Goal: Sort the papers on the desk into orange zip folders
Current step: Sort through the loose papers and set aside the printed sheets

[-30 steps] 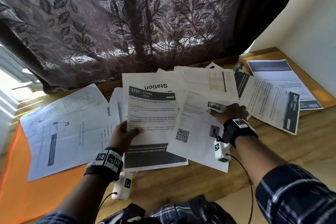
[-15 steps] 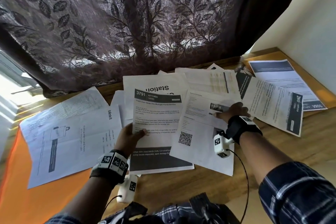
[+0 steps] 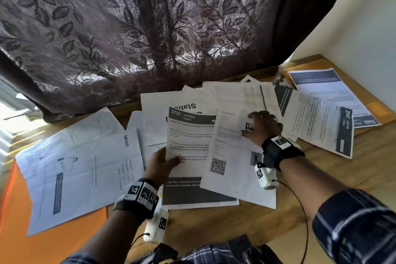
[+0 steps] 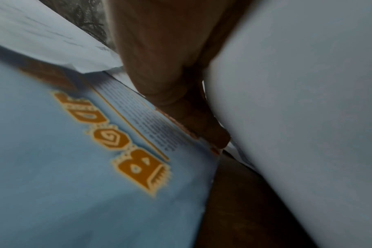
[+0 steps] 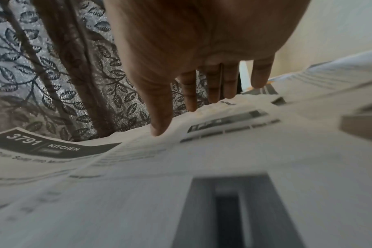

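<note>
Several printed sheets lie fanned across the wooden desk (image 3: 214,227). My left hand (image 3: 169,161) pinches the left edge of the "3791 KITCHEN" sheet (image 3: 188,141), thumb on top and fingers underneath. In the left wrist view those fingers (image 4: 181,104) lie beneath the white sheet (image 4: 297,117), which is raised off a blue flyer (image 4: 74,167). My right hand (image 3: 259,124) rests with straight fingers on the QR-code sheet (image 3: 231,169), which overlaps the kitchen sheet's right side. Its fingertips (image 5: 159,129) touch the paper. One orange zip folder (image 3: 25,231) lies at the left under papers, another orange zip folder (image 3: 377,109) at the far right.
A dark leaf-patterned curtain (image 3: 150,38) hangs right behind the desk. A white wall (image 3: 364,28) closes the right side. The "blinkit" sheet (image 3: 81,167) covers part of the left folder. Bare wood shows along the near edge.
My right hand has slid a little farther up the QR-code sheet, and that sheet overlaps the kitchen sheet more. The left hand keeps its hold on the kitchen sheet.
</note>
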